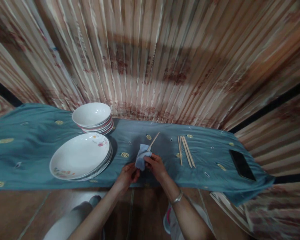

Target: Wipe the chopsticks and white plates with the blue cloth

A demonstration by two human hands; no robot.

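Observation:
A light wooden chopstick [154, 141] slants up and to the right out of a folded pale blue cloth [141, 157]. My right hand [156, 165] is closed on the cloth, pressing it round the stick with thumb and fingers. At the cloth's lower left, my left hand [129, 174] is closed in a pinch where the line of the chopstick leads; the stick's lower end is hidden by the cloth and fingers. Several loose chopsticks [186, 151] lie on the table to the right of my hands.
Left of my hands stand a stack of white plates [81, 156] with flower prints and, behind it, a stack of white bowls [92, 114]. A black phone [242, 165] rests near the right end of the teal tablecloth [162, 128]. A pleated curtain [145, 66] hangs behind.

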